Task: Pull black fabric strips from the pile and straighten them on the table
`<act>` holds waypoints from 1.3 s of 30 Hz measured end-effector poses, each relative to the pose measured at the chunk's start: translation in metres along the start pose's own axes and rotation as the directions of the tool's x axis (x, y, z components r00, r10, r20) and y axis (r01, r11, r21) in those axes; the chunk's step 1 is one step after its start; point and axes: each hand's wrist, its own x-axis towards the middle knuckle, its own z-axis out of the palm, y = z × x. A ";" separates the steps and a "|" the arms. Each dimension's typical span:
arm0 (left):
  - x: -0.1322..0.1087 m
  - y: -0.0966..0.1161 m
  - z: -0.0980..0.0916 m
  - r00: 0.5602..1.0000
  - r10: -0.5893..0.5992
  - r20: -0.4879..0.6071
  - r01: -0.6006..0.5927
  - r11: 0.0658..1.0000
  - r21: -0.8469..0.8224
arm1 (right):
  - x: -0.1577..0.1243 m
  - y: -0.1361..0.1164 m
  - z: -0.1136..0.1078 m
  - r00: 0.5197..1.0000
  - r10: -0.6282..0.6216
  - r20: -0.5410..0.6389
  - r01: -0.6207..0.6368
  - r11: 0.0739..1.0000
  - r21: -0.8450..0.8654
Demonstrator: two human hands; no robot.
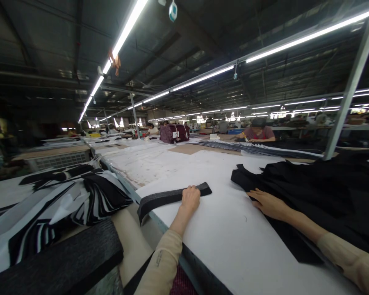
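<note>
My left hand [190, 198] is closed around a dark grey and black fabric strip [162, 197]. The strip lies across the white-topped table [221, 241], and its left end hangs over the near edge. To the right, my right hand [269, 203] lies flat with its fingers stretched out on the edge of a heap of black fabric [322, 196]. One black piece of that heap reaches toward the near side of the table, under my right forearm.
Stacked black and white cut pieces [101, 196] and a thick dark grey block [58, 258] lie at the left. A bound maroon bundle [174, 133] stands farther back. A metal post [350, 86] rises at the right. Across the table a co-worker [258, 133] bends over layered sheets [252, 148].
</note>
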 end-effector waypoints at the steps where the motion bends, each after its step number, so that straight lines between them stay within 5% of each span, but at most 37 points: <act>1: 0.001 0.000 0.001 1.000 -0.023 -0.010 0.023 0.999 -0.031 | -0.001 -0.007 -0.007 0.999 -0.025 -0.034 0.026 0.999 0.026; 7: 0.003 -0.006 0.008 0.991 -0.135 -0.014 0.127 0.960 -0.251 | 0.006 -0.069 -0.041 0.931 -0.281 -0.235 0.315 0.941 0.121; 15: 0.002 -0.005 0.006 0.997 -0.075 0.014 0.075 0.929 -0.362 | 0.037 -0.121 -0.032 0.819 -0.559 -0.128 0.565 0.825 0.011; 20: -0.007 -0.003 0.002 1.000 0.018 -0.020 -0.023 0.943 -0.333 | 0.050 -0.115 -0.015 0.941 -0.309 -0.134 0.325 0.939 0.113; 27: -0.009 0.010 0.008 0.990 0.121 -0.077 -0.138 0.946 -0.294 | 0.054 -0.106 -0.004 0.988 -0.095 -0.123 0.125 0.955 0.269; 32: 0.000 -0.001 0.010 0.990 -0.053 -0.129 0.000 0.925 -0.380 | 0.057 -0.109 -0.011 0.992 0.106 -0.071 -0.056 0.860 0.508; 39: 0.002 -0.004 0.006 0.982 -0.089 -0.165 -0.018 0.832 -0.554 | 0.071 -0.128 -0.004 0.998 0.040 0.049 -0.064 0.650 0.757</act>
